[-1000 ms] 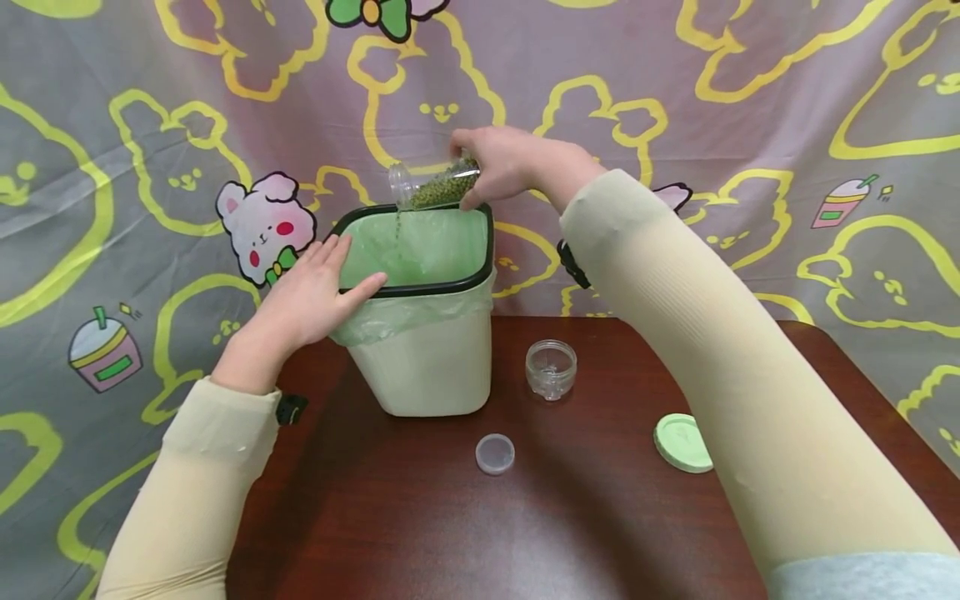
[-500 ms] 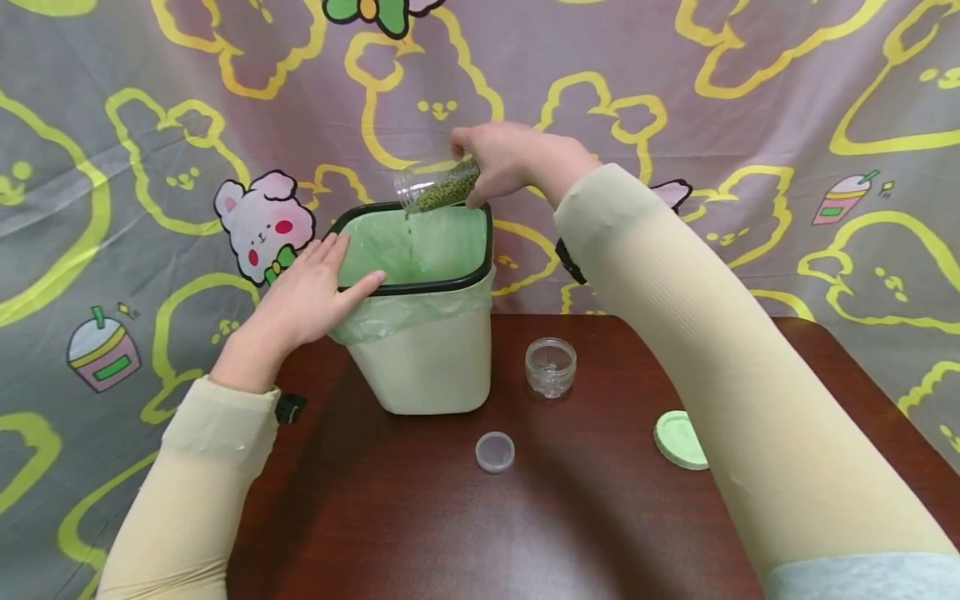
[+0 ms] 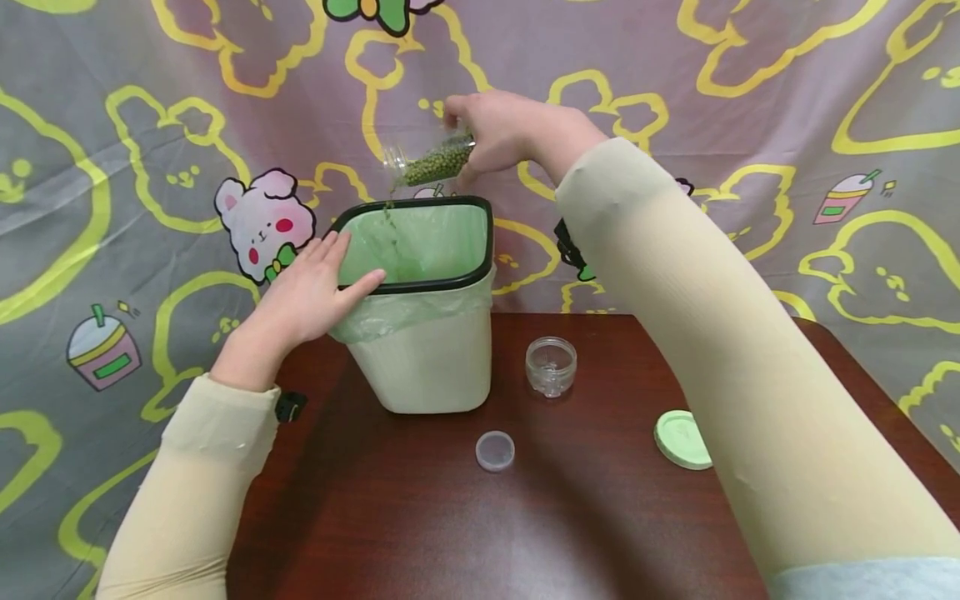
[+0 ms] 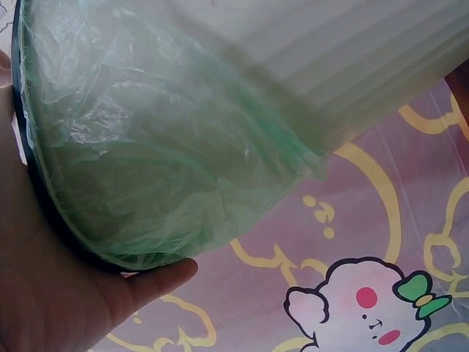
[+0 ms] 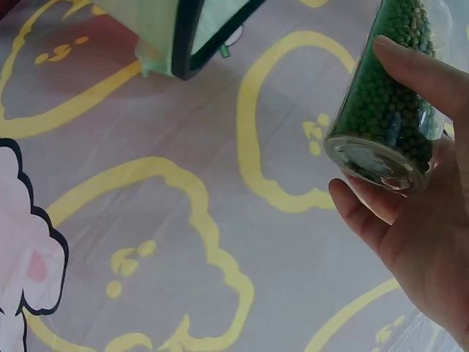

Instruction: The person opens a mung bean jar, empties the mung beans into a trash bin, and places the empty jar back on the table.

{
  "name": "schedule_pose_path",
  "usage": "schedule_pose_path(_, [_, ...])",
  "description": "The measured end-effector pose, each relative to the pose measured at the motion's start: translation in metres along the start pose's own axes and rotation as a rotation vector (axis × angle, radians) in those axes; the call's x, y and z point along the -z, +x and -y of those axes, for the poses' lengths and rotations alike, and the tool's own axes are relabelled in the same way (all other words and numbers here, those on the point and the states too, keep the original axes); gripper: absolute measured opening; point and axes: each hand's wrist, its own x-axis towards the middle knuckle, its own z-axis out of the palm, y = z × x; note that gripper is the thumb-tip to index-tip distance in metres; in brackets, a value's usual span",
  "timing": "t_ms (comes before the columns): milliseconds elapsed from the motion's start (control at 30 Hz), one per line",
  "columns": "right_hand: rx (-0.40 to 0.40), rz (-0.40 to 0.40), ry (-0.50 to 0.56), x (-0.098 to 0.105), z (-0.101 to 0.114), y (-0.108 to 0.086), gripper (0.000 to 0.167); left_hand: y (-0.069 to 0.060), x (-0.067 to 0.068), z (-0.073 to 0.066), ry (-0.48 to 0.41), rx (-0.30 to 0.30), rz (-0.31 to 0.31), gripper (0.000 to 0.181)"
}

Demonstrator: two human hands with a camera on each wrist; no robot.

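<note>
My right hand (image 3: 506,133) grips a clear jar (image 3: 394,158) near its base, holding it tilted over the waste bin (image 3: 431,367). Small green beans (image 3: 441,162) lie along the jar's lower side, and a thin stream falls from its mouth into the bin. In the right wrist view the thumb and fingers lie around the jar (image 5: 375,163), its base facing the camera. My left hand (image 3: 300,292) rests on the bin's black rim at the left, fingers and thumb extended. A green bag (image 4: 161,147) lines the bin and folds over its outside. The bin's bottom is hidden.
Right of the bin, a short clear container (image 3: 551,371) stands on the brown table (image 3: 420,517). A small translucent disc (image 3: 495,452) lies in front. A light green lid (image 3: 681,439) is partly behind my right sleeve. A patterned cloth (image 3: 600,50) hangs behind.
My right hand dips the jar slightly, then lifts it higher above the rim and a little left. Beans keep falling. My left hand stays on the rim.
</note>
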Motion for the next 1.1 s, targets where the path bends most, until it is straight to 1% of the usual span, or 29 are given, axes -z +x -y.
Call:
schedule_pose_path(67, [-0.003,-0.006,-0.004,0.001,0.001,-0.001,0.078,0.0,0.0,0.0,0.0,-0.002,-0.001,0.099])
schedule_pose_path(300, [-0.006,0.069,0.007,-0.01,-0.003,-0.002,0.068,0.001,0.0,0.0,-0.008,-0.003,-0.009,0.099])
schedule_pose_path(467, [0.002,0.066,0.009,-0.016,-0.007,-0.002,0.065,0.001,-0.001,0.0,-0.007,-0.002,-0.011,0.099])
schedule_pose_path(767, [0.017,0.049,0.026,-0.018,-0.008,-0.004,0.066,0.001,0.001,0.0,-0.011,-0.005,-0.02,0.099])
schedule_pose_path(1100, [0.003,0.062,0.027,-0.021,-0.01,-0.007,0.065,0.0,0.0,0.0,-0.012,-0.014,-0.021,0.098])
